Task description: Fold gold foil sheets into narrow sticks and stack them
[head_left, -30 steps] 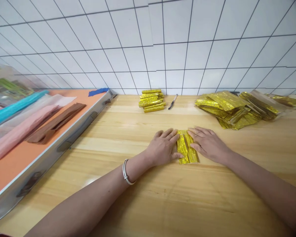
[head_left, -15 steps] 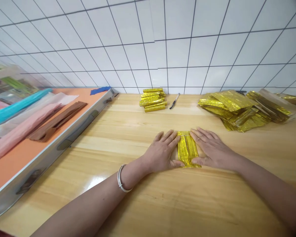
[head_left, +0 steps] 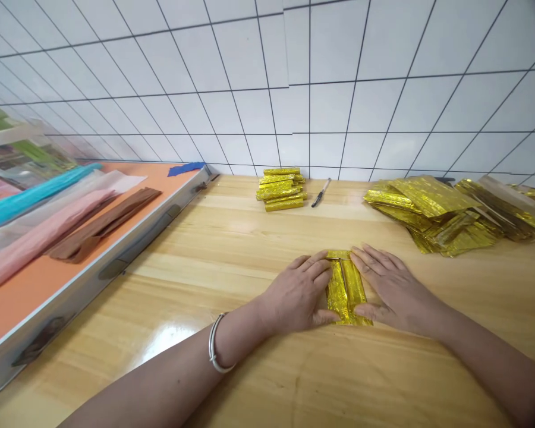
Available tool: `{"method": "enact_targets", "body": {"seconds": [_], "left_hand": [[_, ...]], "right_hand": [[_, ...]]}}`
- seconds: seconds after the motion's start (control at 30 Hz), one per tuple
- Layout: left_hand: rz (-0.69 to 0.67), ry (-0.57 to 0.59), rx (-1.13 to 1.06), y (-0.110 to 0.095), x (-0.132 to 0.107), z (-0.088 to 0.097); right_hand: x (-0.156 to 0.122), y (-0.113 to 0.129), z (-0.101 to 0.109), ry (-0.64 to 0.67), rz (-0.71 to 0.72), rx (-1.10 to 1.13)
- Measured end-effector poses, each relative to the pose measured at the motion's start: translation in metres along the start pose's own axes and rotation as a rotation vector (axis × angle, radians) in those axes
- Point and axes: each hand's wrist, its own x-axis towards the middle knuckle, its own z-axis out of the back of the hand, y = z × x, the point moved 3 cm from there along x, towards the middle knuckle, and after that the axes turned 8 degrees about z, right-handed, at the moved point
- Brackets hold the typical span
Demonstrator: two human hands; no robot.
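Note:
A folded piece of shiny gold foil paper [head_left: 344, 291] lies on the wooden table, its two side flaps meeting near a centre seam and a narrow band across the far end. My left hand [head_left: 294, 297] presses on its left edge, fingers slightly bent at the far corner and thumb at the near corner. On the opposite edge rests my right hand [head_left: 395, 296], fingers stretched out and thumb on the near right part. Neither hand grips the foil; both touch it from the sides. A silver bangle [head_left: 214, 345] circles my left wrist.
Small gold foil rolls [head_left: 280, 191] are stacked by the tiled wall, with a pen [head_left: 321, 192] beside them. Flat gold foil packets [head_left: 432, 208] pile up at the right. An orange-topped raised board [head_left: 129, 238] on the left carries rolled pink paper [head_left: 57, 232] and brown paper [head_left: 107, 226].
The whole view has shifted, so the table and hands appear slightly lower. My left fingers are a little more bent. Both hands stay on the foil paper.

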Motion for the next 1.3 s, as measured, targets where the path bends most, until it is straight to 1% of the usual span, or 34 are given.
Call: {"method": "enact_targets", "body": {"seconds": [0.07, 0.13, 0.27, 0.33, 0.5, 0.67, 0.83, 1.1, 1.3], "left_hand": [[-0.039, -0.006, -0.026, 0.0017, 0.0032, 0.0001], [-0.049, -0.017, -0.047, 0.0033, 0.0054, -0.0003], [-0.004, -0.018, -0.083, 0.0058, 0.0065, -0.0008], [-0.008, 0.009, -0.079, 0.0061, 0.0059, -0.0012], [-0.054, 0.124, -0.029, 0.0051, 0.0042, -0.0027], [-0.053, 0.131, -0.014, 0.0042, 0.0036, -0.0016], [-0.075, 0.165, 0.013, 0.0043, 0.0031, -0.0022], [-0.063, 0.165, 0.011, 0.0057, 0.0029, -0.0046], [-0.062, 0.170, 0.005, 0.0056, 0.0036, -0.0052]], "right_hand": [[-0.0003, -0.0003, -0.0006, 0.011, -0.003, 0.003], [-0.0005, 0.0000, 0.0000, 0.021, -0.008, 0.010], [-0.0008, 0.0011, 0.0021, 0.038, -0.018, 0.021], [-0.0009, 0.0011, 0.0022, 0.040, -0.019, 0.023], [-0.0018, -0.0007, -0.0006, 0.047, -0.017, 0.023], [-0.0019, -0.0021, -0.0014, 0.044, 0.000, 0.023], [-0.0008, -0.0013, 0.0011, 0.051, -0.013, 0.035], [0.0003, -0.0017, 0.0006, 0.068, -0.023, 0.067], [-0.0004, -0.0075, -0.0032, 0.117, -0.007, 0.096]]}}
